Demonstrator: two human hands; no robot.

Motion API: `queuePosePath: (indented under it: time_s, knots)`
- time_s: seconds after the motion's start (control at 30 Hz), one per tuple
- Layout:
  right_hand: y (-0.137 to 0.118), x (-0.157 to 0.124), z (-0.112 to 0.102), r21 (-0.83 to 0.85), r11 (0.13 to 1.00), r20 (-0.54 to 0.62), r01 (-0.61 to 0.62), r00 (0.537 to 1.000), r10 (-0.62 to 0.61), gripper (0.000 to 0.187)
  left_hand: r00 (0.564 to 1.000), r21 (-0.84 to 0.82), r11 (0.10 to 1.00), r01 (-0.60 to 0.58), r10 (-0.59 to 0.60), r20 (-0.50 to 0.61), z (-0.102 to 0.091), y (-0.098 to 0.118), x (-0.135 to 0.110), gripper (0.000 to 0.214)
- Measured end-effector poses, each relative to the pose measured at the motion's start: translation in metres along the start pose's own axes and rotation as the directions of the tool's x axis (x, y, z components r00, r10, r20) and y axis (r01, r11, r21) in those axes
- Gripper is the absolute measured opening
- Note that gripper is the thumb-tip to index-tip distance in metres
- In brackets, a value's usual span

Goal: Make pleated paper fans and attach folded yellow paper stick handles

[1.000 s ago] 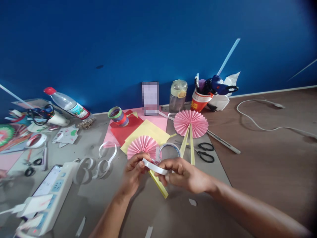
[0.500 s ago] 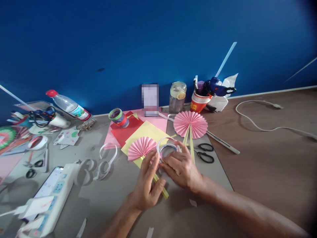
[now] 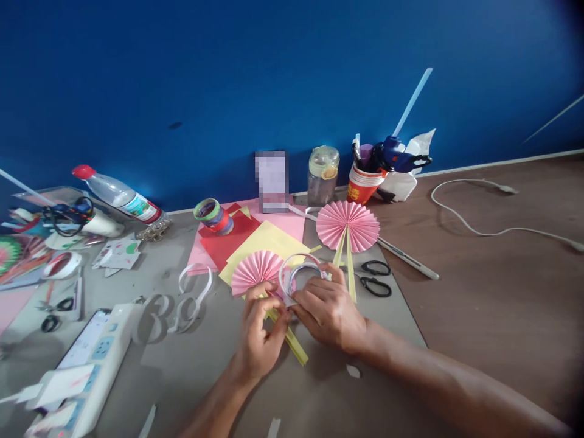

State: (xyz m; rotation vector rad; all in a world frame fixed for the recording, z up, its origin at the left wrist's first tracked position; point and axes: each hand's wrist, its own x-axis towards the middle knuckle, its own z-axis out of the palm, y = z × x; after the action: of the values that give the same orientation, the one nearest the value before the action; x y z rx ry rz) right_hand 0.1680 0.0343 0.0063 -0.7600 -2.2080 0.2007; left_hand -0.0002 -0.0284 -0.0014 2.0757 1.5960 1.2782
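Observation:
My right hand is closed on a roll of tape, held on edge just above the table. Close beside it my left hand has its thumb and fingertips pinched at the tape's pale free end; the exact contact is partly hidden. Beneath the left fingers lies a pink pleated paper fan with a folded yellow paper handle. A second pink fan, with two yellow strips, rests beyond the right hand. Black-handled scissors lie to its right.
Yellow paper, red paper and pink paper lie behind the hands. White curled strips and a power strip are at left. A jar, a red paper cup with tools and a plastic bottle stand near the blue wall.
My left fingers, earlier stretched out beside the tape roll, have curled in and now pinch near its lower edge. My right hand keeps its hold, and the view has shifted slightly.

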Motion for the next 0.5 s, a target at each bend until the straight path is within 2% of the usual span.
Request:
queuePosePath:
  time_s: [0.17, 0.33, 0.5]
  knots:
    - [-0.004, 0.003, -0.009, 0.048, 0.995, 0.084, 0.092, 0.992, -0.096, 0.013, 0.997, 0.030, 0.997, -0.070, 0.071, -0.035, -0.008, -0.002, 0.005, 0.012]
    - [0.001, 0.004, -0.011, -0.039, 0.997, 0.082, 0.060, 0.995, -0.057, 0.014, 0.997, 0.006, 0.998, -0.057, 0.057, -0.053, -0.018, -0.006, 0.007, 0.011]
    - [0.004, 0.008, -0.015, -0.024, 0.995, 0.105, 0.101, 0.990, -0.098, 0.016, 0.994, -0.005, 0.999, -0.038, 0.038, -0.107, -0.024, -0.010, 0.009, 0.009]
